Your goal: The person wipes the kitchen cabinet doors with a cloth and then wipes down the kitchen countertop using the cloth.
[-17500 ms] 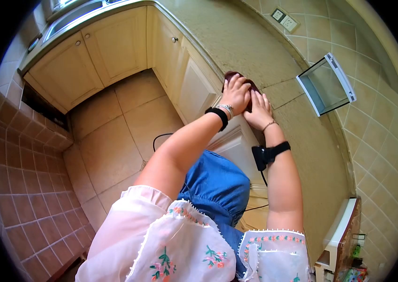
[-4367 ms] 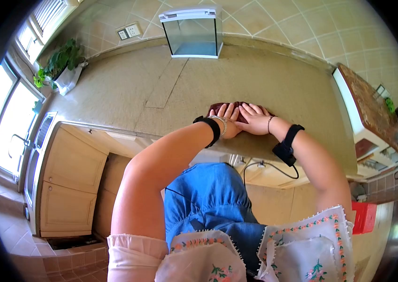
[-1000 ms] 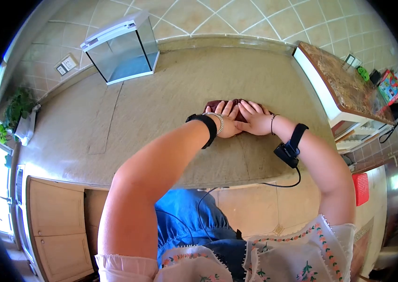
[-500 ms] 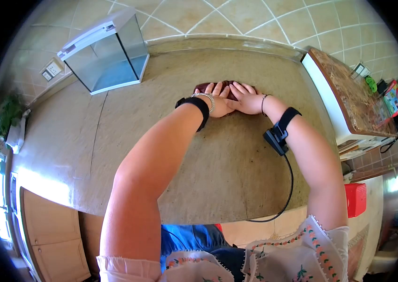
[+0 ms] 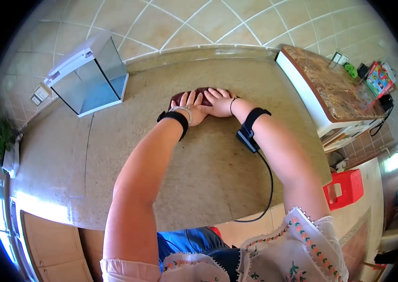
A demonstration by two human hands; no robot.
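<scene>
A dark red folded cloth [image 5: 176, 97] lies on the stone-look counter [image 5: 199, 178], largely covered by my hands. My left hand [image 5: 190, 112] rests flat on its left part, fingers apart and pointing away from me. Beside it, my right hand [image 5: 218, 103] presses flat on the cloth's right part, its fingers also spread. The two hands touch or overlap near the thumbs. A black strap [image 5: 174, 121] and a beaded bracelet circle my left wrist. On my right forearm sits another strap with a small black device [image 5: 247, 140], its cable hanging toward the counter's front edge.
A glass tank [image 5: 88, 80] with a white frame stands at the back left. To the right is a marble-topped cabinet [image 5: 330, 84] carrying a colourful book [image 5: 378, 81] and small items. Below it on the floor stands a red stool [image 5: 349, 185]. Plants [image 5: 1, 136] sit far left.
The camera view has turned, so the tank, the cabinet and my hands appear further left. Both hands stay flat on the cloth; more of the red stool shows.
</scene>
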